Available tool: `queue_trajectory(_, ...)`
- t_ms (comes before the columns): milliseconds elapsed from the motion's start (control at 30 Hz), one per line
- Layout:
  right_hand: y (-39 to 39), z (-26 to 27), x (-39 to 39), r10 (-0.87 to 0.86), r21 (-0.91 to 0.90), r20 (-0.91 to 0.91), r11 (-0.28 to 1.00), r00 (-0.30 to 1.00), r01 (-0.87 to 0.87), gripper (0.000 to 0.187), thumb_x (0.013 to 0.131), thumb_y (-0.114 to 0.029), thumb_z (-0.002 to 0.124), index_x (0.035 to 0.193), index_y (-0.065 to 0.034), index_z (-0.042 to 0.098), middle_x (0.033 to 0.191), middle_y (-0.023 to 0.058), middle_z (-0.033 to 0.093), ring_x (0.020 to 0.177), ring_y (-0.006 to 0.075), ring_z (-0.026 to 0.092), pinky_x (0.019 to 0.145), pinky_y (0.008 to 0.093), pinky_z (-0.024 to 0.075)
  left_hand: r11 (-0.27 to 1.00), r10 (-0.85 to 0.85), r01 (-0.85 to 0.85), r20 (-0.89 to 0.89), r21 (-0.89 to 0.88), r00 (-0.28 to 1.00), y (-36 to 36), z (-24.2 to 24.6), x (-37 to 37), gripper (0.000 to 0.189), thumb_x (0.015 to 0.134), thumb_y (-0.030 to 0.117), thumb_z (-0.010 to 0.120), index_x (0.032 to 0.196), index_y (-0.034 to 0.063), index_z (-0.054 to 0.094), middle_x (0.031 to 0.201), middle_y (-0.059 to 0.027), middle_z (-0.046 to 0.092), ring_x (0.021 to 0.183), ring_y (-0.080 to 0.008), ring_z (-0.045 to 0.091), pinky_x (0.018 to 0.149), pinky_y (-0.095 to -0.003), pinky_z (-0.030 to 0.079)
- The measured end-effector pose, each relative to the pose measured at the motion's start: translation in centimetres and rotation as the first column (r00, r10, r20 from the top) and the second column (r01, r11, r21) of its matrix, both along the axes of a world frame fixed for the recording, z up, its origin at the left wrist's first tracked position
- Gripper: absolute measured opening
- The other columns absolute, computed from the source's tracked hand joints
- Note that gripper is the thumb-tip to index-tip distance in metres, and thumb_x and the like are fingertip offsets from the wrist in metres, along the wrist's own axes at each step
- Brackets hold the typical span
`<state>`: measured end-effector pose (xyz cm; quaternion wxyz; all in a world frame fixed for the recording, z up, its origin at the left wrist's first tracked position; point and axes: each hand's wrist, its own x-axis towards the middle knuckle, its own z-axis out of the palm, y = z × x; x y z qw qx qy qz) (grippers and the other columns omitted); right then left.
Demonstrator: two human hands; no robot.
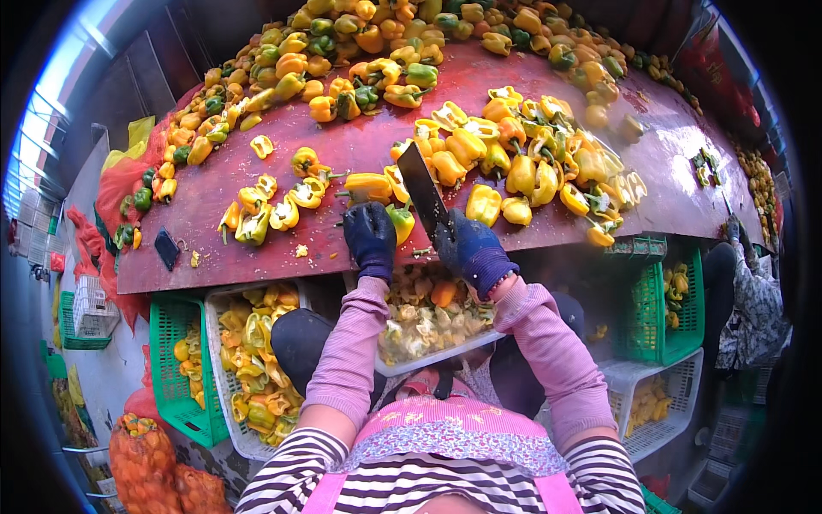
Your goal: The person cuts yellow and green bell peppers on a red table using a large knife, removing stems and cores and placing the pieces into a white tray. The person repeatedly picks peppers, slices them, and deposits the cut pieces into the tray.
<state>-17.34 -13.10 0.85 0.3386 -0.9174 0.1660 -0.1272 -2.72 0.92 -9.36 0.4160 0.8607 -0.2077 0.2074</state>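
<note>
My right hand (467, 247), in a dark blue glove, grips a cleaver (420, 187) by its handle. The broad dark blade points up and away over the red table (308, 254). My left hand (370, 234), gloved alike, is curled at the near part of the table, against or just short of a yellow bell pepper (368, 187). Its fingertips are hidden, so I cannot tell whether they hold anything. Between the hands lies a yellow-green pepper (402, 222). Cut pepper halves (307, 193) lie to the left, and a pile of whole and cut peppers (521, 175) to the right.
A heap of peppers (369, 38) covers the far side. Below the table edge, a white crate (449, 354) holds pepper cores. Another white crate (221, 385) holds cut peppers, beside green crates (170, 385) (690, 321). A phone (167, 248) lies left. A co-worker's sleeve (758, 308) shows far right.
</note>
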Motion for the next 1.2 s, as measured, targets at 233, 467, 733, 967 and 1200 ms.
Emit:
queue_trajectory(233, 2.0, 0.4, -2.5, -0.058, -0.05, -0.153, 0.997, 0.987, 0.051, 0.02, 0.093, -0.023, 0.057, 0.098, -0.0035, 0.055, 0.074, 0.0238, 0.064, 0.074, 0.0442, 0.063, 0.063, 0.0529, 0.0491, 0.974, -0.142, 0.097, -0.216, -0.206, 0.966, -0.5, 2.6, -3.6, 0.02, 0.096, 0.021, 0.059, 0.102, 0.0032, 0.067, 0.096, -0.0163, 0.065, 0.089, -0.0352, 0.063, 0.078, -0.0418, 0.051)
queue_trajectory(467, 2.0, 0.8, -0.7, 0.054, -0.103, -0.144, 0.992, 0.988, -0.069, 0.016, 0.091, -0.016, 0.058, 0.097, -0.0022, 0.055, 0.075, 0.0232, 0.064, 0.074, 0.0437, 0.063, 0.063, 0.0512, 0.0497, 0.992, -0.105, 0.089, -0.202, -0.086, 0.974, -0.9, 0.9, -3.2, 0.022, 0.095, 0.027, 0.061, 0.104, 0.0065, 0.066, 0.098, -0.0139, 0.066, 0.089, -0.0329, 0.066, 0.076, -0.041, 0.053)
queue_trajectory(733, 1.4, 1.0, -0.3, 0.138, -0.052, -0.387, 0.984, 0.912, -0.171, 0.026, 0.078, -0.016, 0.068, 0.096, 0.001, 0.058, 0.082, 0.0233, 0.067, 0.081, 0.04, 0.068, 0.069, 0.0473, 0.0542, 0.988, -0.083, 0.106, -0.198, 0.108, 0.977, -1.2, 0.5, -3.9, 0.019, 0.095, 0.027, 0.058, 0.099, 0.0091, 0.064, 0.095, -0.0157, 0.064, 0.084, -0.0382, 0.064, 0.07, -0.0465, 0.051)
queue_trajectory(967, -0.3, -1.9, 1.4, 0.186, -0.063, -0.292, 0.975, 0.938, -0.213, 0.022, 0.086, -0.019, 0.061, 0.098, -0.0003, 0.059, 0.081, 0.0221, 0.067, 0.078, 0.041, 0.066, 0.067, 0.0481, 0.0528, 0.982, -0.121, 0.145, -0.185, 0.124, 0.975, -1.7, 0.4, -3.6, 0.021, 0.094, 0.029, 0.059, 0.094, 0.0085, 0.063, 0.093, -0.0171, 0.063, 0.081, -0.0385, 0.064, 0.067, -0.0465, 0.051)
queue_trajectory(1200, -4.8, 2.8, 2.2, -0.219, 0.148, 0.229, 0.971, 0.949, 0.188, 0.017, 0.094, -0.018, 0.059, 0.1, -0.0033, 0.053, 0.071, 0.0218, 0.063, 0.069, 0.0427, 0.064, 0.057, 0.0482, 0.05, 0.951, -0.244, 0.246, 0.033, -0.189, 0.969, -8.8, 7.6, 2.8, 0.022, 0.091, 0.019, 0.066, 0.107, 0.0039, 0.066, 0.102, -0.014, 0.066, 0.092, -0.0274, 0.065, 0.08, -0.0364, 0.052)
